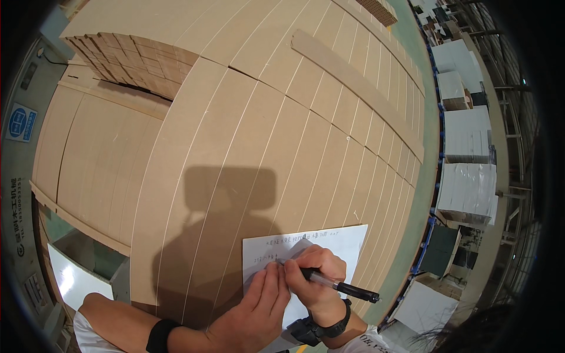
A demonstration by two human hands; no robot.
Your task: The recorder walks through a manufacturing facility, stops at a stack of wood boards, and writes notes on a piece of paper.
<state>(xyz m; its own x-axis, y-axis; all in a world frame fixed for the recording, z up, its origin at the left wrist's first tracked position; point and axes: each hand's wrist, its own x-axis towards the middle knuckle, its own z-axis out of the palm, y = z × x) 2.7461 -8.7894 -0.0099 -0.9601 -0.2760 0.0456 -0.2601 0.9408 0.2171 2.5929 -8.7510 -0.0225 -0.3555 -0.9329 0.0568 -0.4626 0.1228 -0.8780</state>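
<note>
Head view: one handwritten line [288, 240] done, a second [266, 258] seemingly unfinished on white paper [349, 246]; my right hand [313, 292] pinches a black-and-clear pen [347, 287], my left hand [256, 307] presses, fingers extended, gripping nothing.

From left hand [259, 309]: level tan wood-board strips [254, 141], open passage toward 12 o'clock; long flat tan wooden plank [352, 85] obstructs 1 o'clock.

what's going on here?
A person is writing on a white sheet of paper that lies on rows of brown boards. The right hand grips a pen, its tip down at the sheet; the left hand rests on the paper beside it. One line of handwriting runs along the top, with a shorter one below.
</note>
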